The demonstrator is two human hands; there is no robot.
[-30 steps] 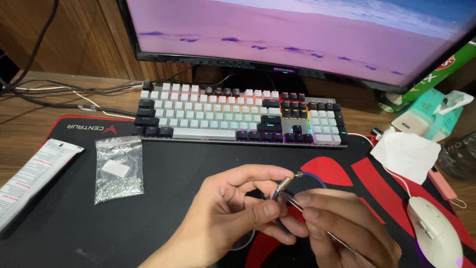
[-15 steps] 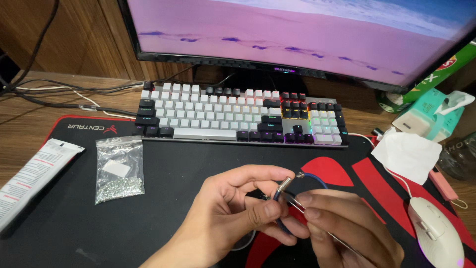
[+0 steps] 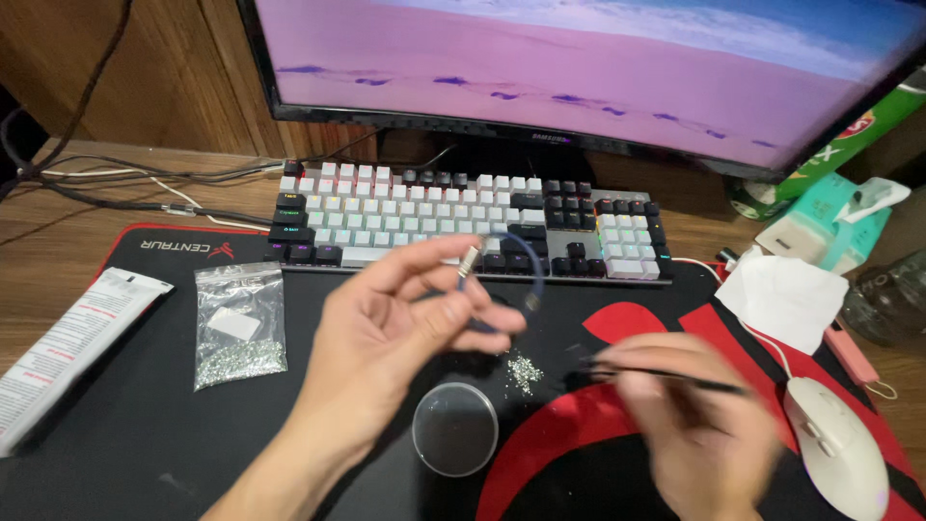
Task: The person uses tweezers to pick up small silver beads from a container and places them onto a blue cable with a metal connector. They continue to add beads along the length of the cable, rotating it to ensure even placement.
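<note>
Head view: left hand [image 3: 405,323] raised above the desk mat [image 3: 125,425], thumb and fingertips pinched on a thin blue loop with a small metal end [image 3: 470,260], likely a bracelet or cord; loop curls out to the right of the fingers, in front of the keyboard's lower edge. Right hand [image 3: 690,425] blurred, lower right of the left hand, closed around a thin dark stick-like tool [image 3: 675,374] with its tip pointing left toward the left hand. Hands apart, not touching.

Small pile of tiny shiny beads or stones [image 3: 524,371] lies on the mat between the two hands, just below the loop. Round clear lid or dish [image 3: 455,428] sits on the mat right below the left hand, near the wrist. Clear zip bag of the same shiny bits [image 3: 239,323] lies left of the left hand. White printed packet [image 3: 68,352] further left, at the mat's edge, partly on the wooden bench [image 3: 58,241].

Keyboard [image 3: 473,222], white and dark keys, behind the left hand; monitor [image 3: 579,68] behind that. White mouse [image 3: 837,446] just right of the right hand. White tissue [image 3: 781,297] and a teal box [image 3: 820,227] up and right of it. Cables [image 3: 145,183] left of the keyboard.
</note>
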